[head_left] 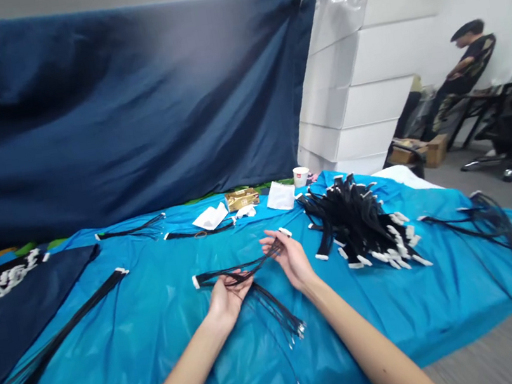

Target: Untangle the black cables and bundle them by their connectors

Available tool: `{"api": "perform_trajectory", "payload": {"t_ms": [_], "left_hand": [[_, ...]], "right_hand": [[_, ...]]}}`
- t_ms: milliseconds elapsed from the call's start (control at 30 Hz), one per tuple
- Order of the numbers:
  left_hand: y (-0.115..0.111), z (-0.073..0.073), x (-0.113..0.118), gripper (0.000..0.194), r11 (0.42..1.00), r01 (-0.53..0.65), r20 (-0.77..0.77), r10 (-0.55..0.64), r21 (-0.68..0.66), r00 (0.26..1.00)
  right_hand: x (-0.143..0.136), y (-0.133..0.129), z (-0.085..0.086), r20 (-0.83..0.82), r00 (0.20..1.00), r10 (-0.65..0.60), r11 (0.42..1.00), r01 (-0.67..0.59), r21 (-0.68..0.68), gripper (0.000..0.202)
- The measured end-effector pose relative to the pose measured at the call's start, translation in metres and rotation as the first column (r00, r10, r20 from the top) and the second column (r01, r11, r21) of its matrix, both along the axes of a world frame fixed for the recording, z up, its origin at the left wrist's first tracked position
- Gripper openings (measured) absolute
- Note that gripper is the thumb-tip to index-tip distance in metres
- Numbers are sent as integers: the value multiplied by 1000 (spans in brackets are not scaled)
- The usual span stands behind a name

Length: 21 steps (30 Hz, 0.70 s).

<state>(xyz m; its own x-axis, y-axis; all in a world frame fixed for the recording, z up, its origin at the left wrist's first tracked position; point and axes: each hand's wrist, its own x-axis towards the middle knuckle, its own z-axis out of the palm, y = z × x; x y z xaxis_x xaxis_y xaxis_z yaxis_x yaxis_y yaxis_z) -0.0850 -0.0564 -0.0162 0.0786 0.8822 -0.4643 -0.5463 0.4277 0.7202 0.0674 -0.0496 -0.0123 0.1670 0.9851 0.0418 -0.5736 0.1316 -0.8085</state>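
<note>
The left hand point(230, 295) is seen palm up over the blue sheet point(164, 353), with the black wires of the harness point(272, 302) held across its half-curled fingers. One white plug point(196, 282) of the harness is pointed out to the left of that hand; loose wire ends are hung toward the near side, between the forearms. The right hand point(291, 260) is raised just beside, and the wires are held narrowly at its fingertips, near a second white plug point(284, 232). Exact finger contact cannot be told.

At the near left, a long bundle point(66, 336) is laid slantwise on the sheet. Beyond it, white plugs are grouped on a navy cloth point(30, 322). To the right of the hands, a heap point(352, 222) of black wires with white plugs is noted; farther right, a loose tangle point(496, 220) is spread.

Past the hands, two thin bundles are laid, one point(199, 232) near a white paper point(210, 217). A gold box point(242, 199), a white packet point(280, 195) and a cup point(301, 176) are placed along the far edge.

Behind, a navy curtain point(128, 108) is hung beside stacked white boxes point(375, 58). A person point(470, 60) in a dark cap is seen at far right.
</note>
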Motion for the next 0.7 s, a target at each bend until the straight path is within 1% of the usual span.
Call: {"api": "perform_trajectory", "payload": {"t_ms": [33, 100, 167, 233, 300, 367, 433, 467, 500, 533, 633, 700], "left_hand": [[2, -6, 0, 23, 1000, 19, -28, -19, 3, 999], [3, -11, -1, 18, 999, 48, -85, -47, 18, 995], [3, -10, -3, 13, 996, 66, -153, -57, 58, 987], [4, -7, -4, 13, 991, 67, -216, -40, 116, 976], [5, -4, -6, 16, 983, 48, -255, -2, 176, 967], [7, -2, -9, 17, 976, 24, -265, 36, 218, 964], [9, -1, -10, 17, 974, 9, -253, 51, 228, 966], [10, -1, -11, 17, 975, 8, -239, 47, 223, 970], [11, -2, -12, 17, 977, 11, -218, 36, 212, 975], [12, -2, -12, 16, 980, 19, -191, 19, 198, 981], [14, -1, -12, 13, 986, 52, -81, -40, 156, 996], [16, 0, -12, 12, 987, 54, -8, -53, 150, 999]], "right_hand": [[-1, -1, 0, 48, 999, -25, 1000, 25, 7, 32], [-2, -3, 1, 145, 988, -57, 998, 52, 36, 32], [-4, -5, 3, 235, 968, -84, 993, 63, 98, 33], [-5, -9, 4, 314, 937, -150, 979, 96, 181, 33], [-6, -12, 6, 382, 887, -261, 951, 168, 260, 31], [-7, -16, 6, 438, 803, -403, 905, 278, 323, 30], [-6, -17, 6, 481, 717, -504, 861, 371, 350, 30], [-6, -17, 5, 493, 692, -526, 849, 402, 342, 30], [-5, -17, 4, 498, 686, -530, 848, 421, 322, 31], [-5, -15, 3, 492, 699, -520, 854, 431, 291, 33], [-3, -10, 0, 423, 762, -490, 871, 448, 203, 38], [-2, -8, -1, 380, 784, -490, 871, 455, 183, 39]]}}
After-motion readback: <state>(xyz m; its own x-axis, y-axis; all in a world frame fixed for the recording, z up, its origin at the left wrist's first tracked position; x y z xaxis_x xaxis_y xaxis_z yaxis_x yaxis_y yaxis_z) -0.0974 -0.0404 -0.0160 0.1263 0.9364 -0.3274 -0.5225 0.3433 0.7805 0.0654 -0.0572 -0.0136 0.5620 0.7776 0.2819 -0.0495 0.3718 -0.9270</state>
